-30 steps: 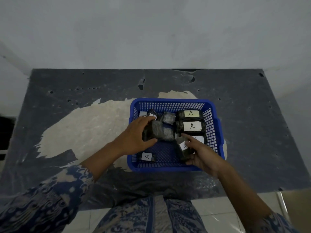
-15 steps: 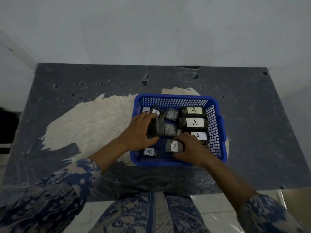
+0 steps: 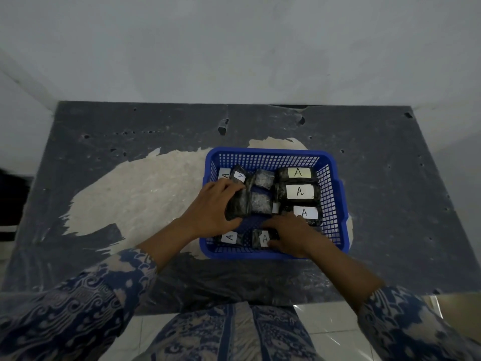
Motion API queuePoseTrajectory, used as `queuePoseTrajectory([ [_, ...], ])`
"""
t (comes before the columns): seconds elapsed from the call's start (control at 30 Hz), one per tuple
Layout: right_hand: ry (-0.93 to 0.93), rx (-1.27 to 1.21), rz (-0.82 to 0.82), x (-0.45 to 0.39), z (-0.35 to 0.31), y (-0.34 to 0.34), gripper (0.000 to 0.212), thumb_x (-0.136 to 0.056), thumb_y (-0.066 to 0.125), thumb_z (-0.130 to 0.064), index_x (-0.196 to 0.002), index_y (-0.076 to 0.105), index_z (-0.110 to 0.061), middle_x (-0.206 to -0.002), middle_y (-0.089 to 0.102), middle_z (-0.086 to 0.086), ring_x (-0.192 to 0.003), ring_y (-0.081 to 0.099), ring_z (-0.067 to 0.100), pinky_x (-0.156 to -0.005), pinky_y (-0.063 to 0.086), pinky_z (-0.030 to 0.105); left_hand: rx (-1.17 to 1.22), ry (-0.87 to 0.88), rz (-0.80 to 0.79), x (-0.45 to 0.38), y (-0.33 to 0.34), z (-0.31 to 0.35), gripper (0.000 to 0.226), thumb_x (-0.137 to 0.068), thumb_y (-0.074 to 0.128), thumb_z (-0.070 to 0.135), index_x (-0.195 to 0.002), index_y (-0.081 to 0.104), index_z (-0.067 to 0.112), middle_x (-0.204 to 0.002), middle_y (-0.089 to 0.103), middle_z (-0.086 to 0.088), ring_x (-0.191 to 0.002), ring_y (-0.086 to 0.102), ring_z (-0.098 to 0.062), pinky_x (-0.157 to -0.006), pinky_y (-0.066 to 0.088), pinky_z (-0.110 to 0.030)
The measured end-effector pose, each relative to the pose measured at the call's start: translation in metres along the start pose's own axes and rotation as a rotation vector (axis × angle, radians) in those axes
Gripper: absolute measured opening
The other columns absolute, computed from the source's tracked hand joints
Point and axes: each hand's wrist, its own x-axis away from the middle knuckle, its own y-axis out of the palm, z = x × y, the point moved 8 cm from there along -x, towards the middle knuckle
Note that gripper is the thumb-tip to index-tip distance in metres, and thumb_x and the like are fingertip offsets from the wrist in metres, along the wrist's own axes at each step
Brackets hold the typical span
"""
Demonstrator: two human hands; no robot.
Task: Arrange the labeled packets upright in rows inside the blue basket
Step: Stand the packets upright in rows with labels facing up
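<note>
My left fingers [image 3: 229, 187] curl over a dark packet [image 3: 238, 207] in the middle of the blue basket [image 3: 335, 194], thumb under its near edge, holding it on its side. My right fingers [image 3: 270, 225] pinch a smaller packet [image 3: 261, 238] with an A label. A second ago that one was higher, near the right-hand stack; now it sits low at the near wall, beside the labeled packet in the near left corner [image 3: 230, 236], so I judge a near row is starting. Three labeled packets [image 3: 299, 191] lie in a column on the right, and more crowd the far left corner [image 3: 239, 175]. The basket rests on the worn desk [image 3: 130, 199]
</note>
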Motion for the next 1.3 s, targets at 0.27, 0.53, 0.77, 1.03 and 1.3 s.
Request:
queuePoseTrajectory([
  [0.27, 0.205, -0.749, 0.304, 0.026, 0.029, -0.024, 0.027, -0.097, 0.056, -0.04, -0.124, 0.059, -0.038, -0.118, 0.065, -0.011, -0.099, 0.063, 0.004, -0.076, 0.051, 0.019, 0.313, -0.181, -0.07, 0.001, 0.006, -0.002, 0.072, -0.071, 0.069, 0.062, -0.13, 0.032, 0.045, -0.118, 0.044, 0.017, -0.1, 0.051, 0.0, -0.083, 0.049, -0.024],
  [0.53, 0.253, -1.751, 0.191, 0.025, -0.005, -0.019, 0.029, -0.104, 0.042, -0.034, -0.13, 0.056, -0.029, -0.111, 0.073, 0.005, -0.081, 0.069, 0.021, -0.068, 0.047, 0.032, 0.956, -0.365, -0.11, -0.005, 0.024, 0.019, 0.052, -0.07, 0.07, 0.04, -0.118, 0.047, 0.042, -0.107, 0.066, 0.016, -0.099, 0.063, 0.003, -0.077, 0.053, -0.02],
  [0.77, 0.149, -1.843, 0.14, 0.022, -0.019, -0.025, 0.031, -0.101, 0.051, -0.028, -0.13, 0.057, -0.035, -0.119, 0.07, 0.01, -0.088, 0.07, 0.024, -0.072, 0.053, 0.031, 1.169, -0.467, -0.178, -0.004, 0.028, 0.021, 0.058, -0.071, 0.058, 0.027, -0.129, 0.056, 0.032, -0.116, 0.068, -0.001, -0.104, 0.062, -0.022, -0.081, 0.052, -0.034],
  [1.03, 0.216, -1.682, 0.259, 0.016, -0.009, -0.03, 0.029, -0.097, 0.059, -0.024, -0.125, 0.053, -0.028, -0.11, 0.073, 0.007, -0.091, 0.073, 0.026, -0.071, 0.056, 0.035, 1.079, -0.552, -0.141, -0.002, 0.027, 0.012, 0.034, -0.086, 0.064, 0.043, -0.117, 0.05, 0.041, -0.119, 0.064, 0.009, -0.102, 0.063, -0.009, -0.07, 0.051, -0.025],
  [1.3, -0.025, -0.538, 0.492, 0.025, 0.01, -0.069, 0.072, -0.081, 0.075, -0.04, -0.141, 0.035, -0.049, -0.132, 0.041, -0.029, -0.101, 0.056, -0.005, -0.077, 0.05, 0.013, 0.92, -0.64, -0.202, -0.009, 0.027, -0.001, 0.028, -0.078, 0.06, 0.052, -0.103, 0.058, 0.04, -0.11, 0.068, 0.008, -0.099, 0.063, -0.01, -0.078, 0.049, -0.029],
])
